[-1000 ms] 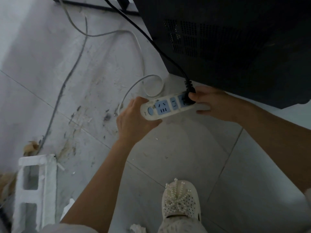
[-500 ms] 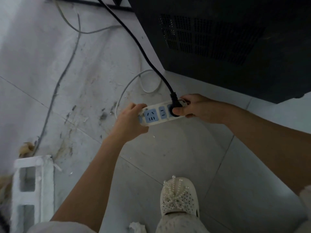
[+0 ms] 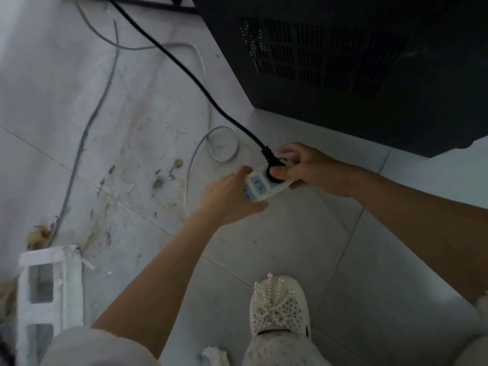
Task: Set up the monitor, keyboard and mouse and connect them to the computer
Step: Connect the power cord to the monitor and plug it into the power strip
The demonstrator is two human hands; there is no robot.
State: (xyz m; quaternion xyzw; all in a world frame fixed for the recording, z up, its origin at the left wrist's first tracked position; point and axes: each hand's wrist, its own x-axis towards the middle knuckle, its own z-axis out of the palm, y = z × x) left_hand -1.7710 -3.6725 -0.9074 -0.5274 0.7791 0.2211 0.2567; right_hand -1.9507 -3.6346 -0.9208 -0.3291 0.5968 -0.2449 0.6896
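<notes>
The power step looks nearly done: the black plug [image 3: 274, 169] sits in the far socket of the white power strip [image 3: 264, 184], which is held off the tiled floor [image 3: 290, 247] just near of the black computer case [image 3: 369, 75]. The right hand [image 3: 314, 169] pinches the plug, thumb on its near side and fingers curled over the far side, seemingly pressing it home. The left hand [image 3: 229, 196] grips the near end of the strip, fingers wrapped under it and thumb along its edge. The black cable [image 3: 190, 72] runs from the plug up to the far left, past the case. Whether the plug is fully seated I cannot tell. No monitor, keyboard or mouse is in view, so by my judgement that setup cannot be checked from here and may remain to do.

Against the frame one second back, the strip is turned more end-on and has shifted right and nearer, the left hand covers more of it, hiding the switch end, and the plug looks sunk deeper into its socket
</notes>
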